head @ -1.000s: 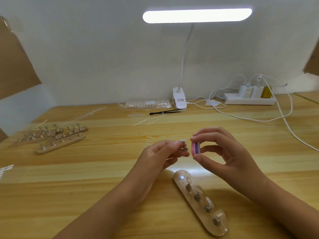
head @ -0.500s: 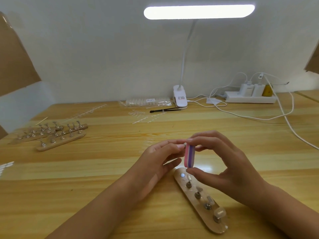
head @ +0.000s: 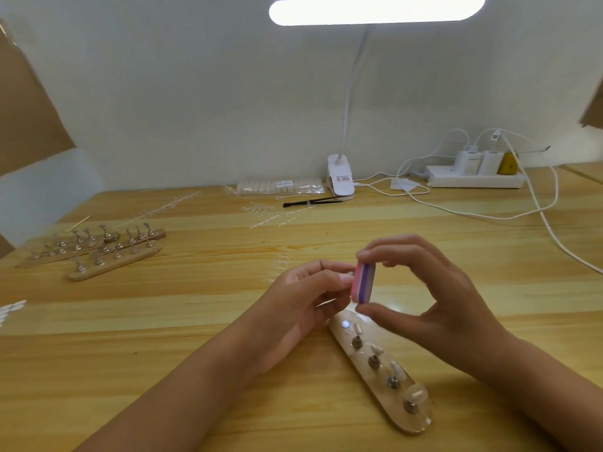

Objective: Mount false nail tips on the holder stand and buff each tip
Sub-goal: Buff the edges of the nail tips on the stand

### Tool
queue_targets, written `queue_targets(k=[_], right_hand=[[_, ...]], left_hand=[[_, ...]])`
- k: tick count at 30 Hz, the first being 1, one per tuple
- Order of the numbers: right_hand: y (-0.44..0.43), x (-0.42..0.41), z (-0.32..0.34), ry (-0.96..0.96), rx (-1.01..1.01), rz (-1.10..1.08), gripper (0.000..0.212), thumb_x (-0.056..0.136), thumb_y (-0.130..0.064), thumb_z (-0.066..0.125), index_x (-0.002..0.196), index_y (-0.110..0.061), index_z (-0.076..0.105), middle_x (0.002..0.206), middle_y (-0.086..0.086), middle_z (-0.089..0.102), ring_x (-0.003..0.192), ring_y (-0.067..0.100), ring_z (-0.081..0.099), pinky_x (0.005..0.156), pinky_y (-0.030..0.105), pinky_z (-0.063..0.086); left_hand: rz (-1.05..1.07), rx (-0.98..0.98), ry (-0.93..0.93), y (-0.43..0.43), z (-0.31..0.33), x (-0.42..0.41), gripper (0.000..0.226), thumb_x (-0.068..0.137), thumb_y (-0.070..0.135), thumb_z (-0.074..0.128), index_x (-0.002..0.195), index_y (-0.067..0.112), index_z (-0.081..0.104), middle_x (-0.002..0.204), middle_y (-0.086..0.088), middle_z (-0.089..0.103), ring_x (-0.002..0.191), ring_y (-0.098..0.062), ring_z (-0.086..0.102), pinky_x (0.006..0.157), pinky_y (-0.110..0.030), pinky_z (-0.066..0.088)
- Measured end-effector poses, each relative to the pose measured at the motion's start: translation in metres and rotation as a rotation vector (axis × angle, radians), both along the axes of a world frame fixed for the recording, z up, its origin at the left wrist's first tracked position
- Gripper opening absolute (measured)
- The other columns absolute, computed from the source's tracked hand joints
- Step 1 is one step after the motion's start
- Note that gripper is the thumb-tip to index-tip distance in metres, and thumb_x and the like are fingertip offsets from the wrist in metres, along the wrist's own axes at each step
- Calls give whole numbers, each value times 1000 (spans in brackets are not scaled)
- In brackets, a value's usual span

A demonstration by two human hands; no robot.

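Pink-and-purple buffer block [head: 363, 283] sits pinched in the right hand [head: 434, 301]; the left hand [head: 303, 301] pinches a mostly hidden peg [head: 349, 274] against it, above the holder stand [head: 365, 383] carrying 4 tipped pegs [head: 374, 362].

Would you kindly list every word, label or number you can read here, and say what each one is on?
Nothing here is legible.
Sticker on the lamp clip: red and dark print, too small to read.
Label on the bag of nail tips: blurred.
Cable tag: dark pattern, too small to read.
Buffer block and holder stand: no print visible.
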State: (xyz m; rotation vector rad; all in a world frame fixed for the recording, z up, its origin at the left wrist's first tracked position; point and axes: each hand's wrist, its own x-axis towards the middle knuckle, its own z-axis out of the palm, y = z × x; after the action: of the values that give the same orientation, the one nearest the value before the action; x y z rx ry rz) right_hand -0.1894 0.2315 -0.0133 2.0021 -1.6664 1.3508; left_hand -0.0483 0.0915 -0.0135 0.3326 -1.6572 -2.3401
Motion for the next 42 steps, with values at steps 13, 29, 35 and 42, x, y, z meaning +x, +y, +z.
queue_targets(k=[13, 29, 35, 42], right_hand=[[7, 2, 8, -119, -25, 66, 42, 81, -36, 72, 119, -23, 59, 118, -10, 65, 113, 10, 61, 90, 23, 49], [2, 9, 6, -365, 38, 115, 34, 85, -28, 66, 118, -21, 62, 122, -12, 66, 121, 19, 59, 92, 29, 50], [-3, 10, 1, -408, 28, 135, 54, 85, -11, 74, 132, -16, 48, 131, -7, 60, 120, 16, 59, 91, 24, 53], [-5, 9, -5, -522, 27, 232, 46, 83, -14, 68, 124, -32, 56, 125, -1, 61, 121, 24, 58, 95, 26, 51]], left_hand=[[-80, 56, 66, 8, 8, 6, 21, 72, 26, 75, 91, 18, 77, 84, -2, 69, 77, -11, 64, 81, -22, 56], [44, 198, 91, 0, 3, -1, 34, 73, 28, 79, 105, 18, 78, 100, -1, 72, 88, -10, 68, 81, -21, 56], [46, 189, 51, 0, 1, -1, 34, 70, 25, 80, 104, 19, 79, 99, -2, 74, 88, -9, 69, 77, -20, 55], [82, 90, 58, 3, 2, 1, 27, 73, 27, 79, 100, 21, 80, 99, -1, 74, 89, -7, 69, 79, -16, 53]])
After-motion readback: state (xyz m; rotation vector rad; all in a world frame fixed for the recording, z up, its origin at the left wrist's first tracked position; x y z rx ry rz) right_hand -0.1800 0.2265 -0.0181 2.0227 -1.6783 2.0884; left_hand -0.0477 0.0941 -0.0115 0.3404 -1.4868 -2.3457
